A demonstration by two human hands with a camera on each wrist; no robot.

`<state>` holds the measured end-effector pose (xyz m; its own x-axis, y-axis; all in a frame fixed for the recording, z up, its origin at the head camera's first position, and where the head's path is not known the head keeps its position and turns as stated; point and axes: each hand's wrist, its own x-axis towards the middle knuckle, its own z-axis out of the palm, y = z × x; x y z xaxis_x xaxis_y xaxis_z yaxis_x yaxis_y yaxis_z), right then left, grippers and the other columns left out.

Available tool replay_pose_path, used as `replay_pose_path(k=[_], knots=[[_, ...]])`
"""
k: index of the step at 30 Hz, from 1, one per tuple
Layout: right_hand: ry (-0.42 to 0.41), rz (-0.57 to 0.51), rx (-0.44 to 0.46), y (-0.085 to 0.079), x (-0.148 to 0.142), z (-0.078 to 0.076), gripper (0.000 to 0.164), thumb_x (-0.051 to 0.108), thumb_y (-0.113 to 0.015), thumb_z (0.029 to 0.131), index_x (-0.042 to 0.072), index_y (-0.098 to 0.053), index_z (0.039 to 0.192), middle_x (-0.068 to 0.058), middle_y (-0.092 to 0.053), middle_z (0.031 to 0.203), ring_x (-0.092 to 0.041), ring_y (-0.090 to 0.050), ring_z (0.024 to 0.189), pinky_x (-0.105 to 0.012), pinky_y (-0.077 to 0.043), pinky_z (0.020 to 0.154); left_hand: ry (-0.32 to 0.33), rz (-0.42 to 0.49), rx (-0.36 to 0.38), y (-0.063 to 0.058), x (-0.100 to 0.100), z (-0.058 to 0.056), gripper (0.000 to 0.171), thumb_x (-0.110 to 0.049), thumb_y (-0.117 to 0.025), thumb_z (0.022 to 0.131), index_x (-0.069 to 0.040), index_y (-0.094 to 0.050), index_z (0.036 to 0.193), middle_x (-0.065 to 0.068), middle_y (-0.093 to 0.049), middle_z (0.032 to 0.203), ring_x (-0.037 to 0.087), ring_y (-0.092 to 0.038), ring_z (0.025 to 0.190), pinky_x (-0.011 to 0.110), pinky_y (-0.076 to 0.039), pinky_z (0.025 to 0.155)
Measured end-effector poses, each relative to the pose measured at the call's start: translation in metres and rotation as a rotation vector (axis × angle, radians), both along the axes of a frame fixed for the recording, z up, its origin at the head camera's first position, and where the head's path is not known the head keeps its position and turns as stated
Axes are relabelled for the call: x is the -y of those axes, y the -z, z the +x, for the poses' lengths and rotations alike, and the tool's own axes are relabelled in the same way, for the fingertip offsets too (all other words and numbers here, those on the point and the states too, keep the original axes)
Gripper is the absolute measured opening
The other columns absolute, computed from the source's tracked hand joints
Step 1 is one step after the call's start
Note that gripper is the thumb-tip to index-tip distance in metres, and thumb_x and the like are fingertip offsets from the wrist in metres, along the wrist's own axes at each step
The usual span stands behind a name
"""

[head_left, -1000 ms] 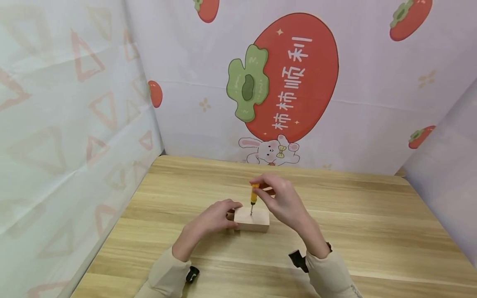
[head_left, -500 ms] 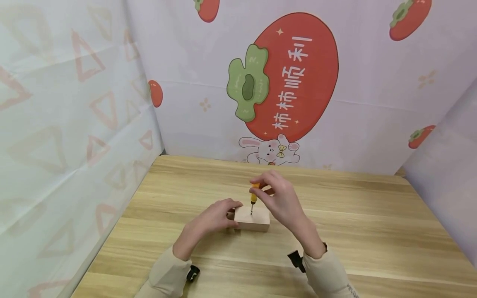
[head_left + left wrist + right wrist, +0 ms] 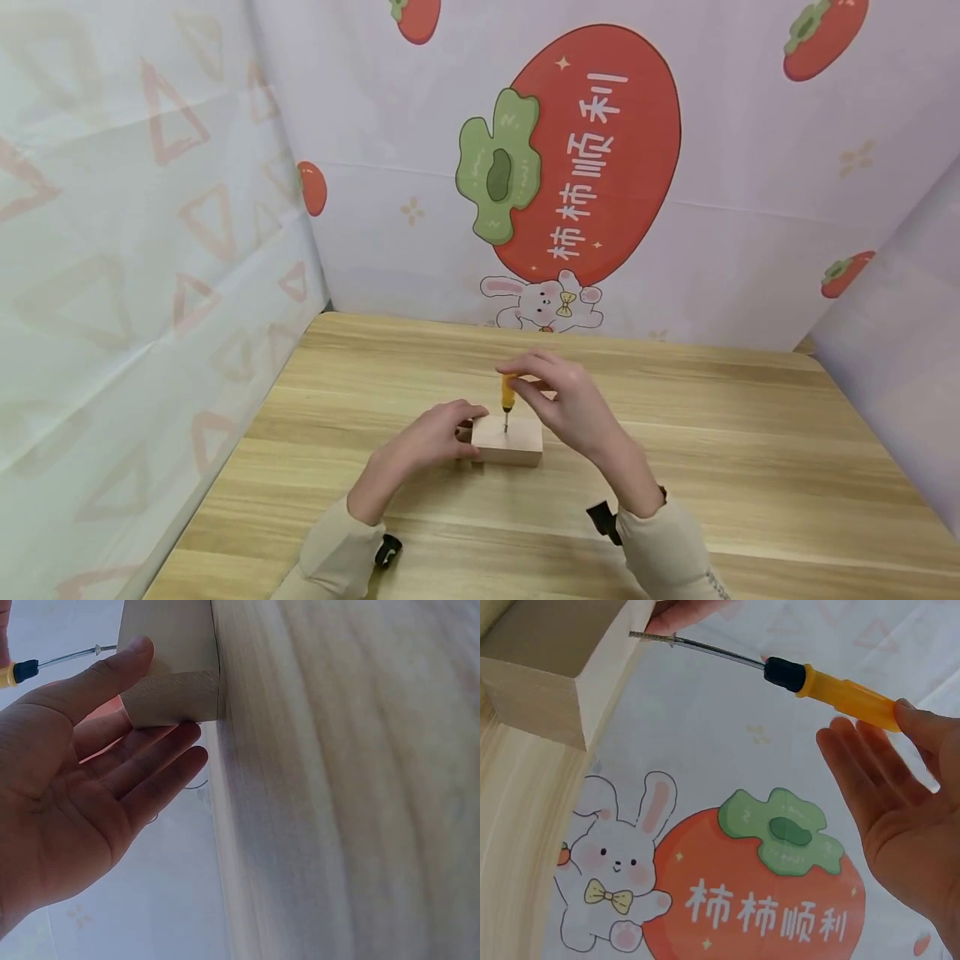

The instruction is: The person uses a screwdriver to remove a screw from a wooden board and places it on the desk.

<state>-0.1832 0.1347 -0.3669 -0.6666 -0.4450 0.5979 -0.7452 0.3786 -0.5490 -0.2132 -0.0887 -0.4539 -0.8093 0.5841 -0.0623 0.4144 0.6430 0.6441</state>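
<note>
Lower centre, your right grip (image 3: 566,406) pinches a yellow-handled screwdriver (image 3: 508,393), butt hidden; your left grip (image 3: 429,438) pinches a rectangular wooden block (image 3: 512,457).

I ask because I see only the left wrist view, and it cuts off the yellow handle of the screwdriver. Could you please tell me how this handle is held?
Observer: The right hand pinches the yellow handle near its end.
Operator: Thank you. My picture also cuts off the wooden block. Where on its top is the screw?
Observer: The head view shows it near the middle of the top face.
Operator: And does the right hand also touch the block?
Observer: No, the right wrist view shows them apart.
</note>
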Motion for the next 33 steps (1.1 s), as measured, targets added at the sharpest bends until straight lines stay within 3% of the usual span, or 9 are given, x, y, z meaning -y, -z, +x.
replay_pose_path(k=[7,12,20,27,33], knots=[[0.158,-0.013,-0.035,0.001,0.011,0.005,0.025,0.005,-0.081,0.08,0.011,-0.074,0.103,0.0,-0.065,0.093,-0.009,-0.068,0.078,-0.023,-0.06,0.068,-0.008,-0.016,0.001,0.001,0.0,0.0,0.056,-0.022,-0.08,0.085,-0.007,-0.06,0.135,0.007,-0.065,0.124,0.023,-0.063,0.117,0.042,-0.051,0.101],[0.146,0.034,-0.041,-0.004,0.013,0.007,0.023,0.004,-0.08,0.082,0.01,-0.074,0.103,-0.001,-0.067,0.095,-0.009,-0.067,0.08,-0.023,-0.06,0.071,-0.014,-0.014,-0.003,0.001,0.001,0.001,0.057,-0.022,-0.08,0.084,-0.008,-0.06,0.136,0.007,-0.065,0.124,0.024,-0.063,0.117,0.043,-0.051,0.101],[0.085,0.055,0.036,-0.008,0.011,0.009,0.027,-0.003,-0.073,0.085,0.011,-0.073,0.108,0.001,-0.068,0.099,-0.009,-0.066,0.083,-0.021,-0.059,0.075,-0.005,-0.009,-0.014,0.0,0.001,0.0,0.056,-0.02,-0.081,0.084,-0.007,-0.06,0.135,0.007,-0.066,0.123,0.024,-0.063,0.116,0.043,-0.05,0.101],[0.173,0.05,-0.002,-0.002,0.009,0.004,0.03,0.0,-0.074,0.087,0.004,-0.068,0.116,-0.006,-0.07,0.104,-0.017,-0.07,0.092,-0.027,-0.061,0.075,-0.004,-0.007,-0.003,0.0,0.0,-0.001,0.054,-0.019,-0.08,0.084,-0.006,-0.061,0.134,0.008,-0.066,0.123,0.024,-0.063,0.116,0.043,-0.05,0.101],[0.263,0.011,-0.062,0.0,0.013,0.005,0.026,0.007,-0.082,0.08,0.006,-0.071,0.104,-0.002,-0.064,0.095,-0.011,-0.066,0.08,-0.021,-0.059,0.068,-0.003,-0.014,-0.008,0.001,0.0,-0.001,0.056,-0.02,-0.08,0.084,-0.006,-0.06,0.134,0.009,-0.065,0.125,0.024,-0.063,0.116,0.043,-0.05,0.101]])
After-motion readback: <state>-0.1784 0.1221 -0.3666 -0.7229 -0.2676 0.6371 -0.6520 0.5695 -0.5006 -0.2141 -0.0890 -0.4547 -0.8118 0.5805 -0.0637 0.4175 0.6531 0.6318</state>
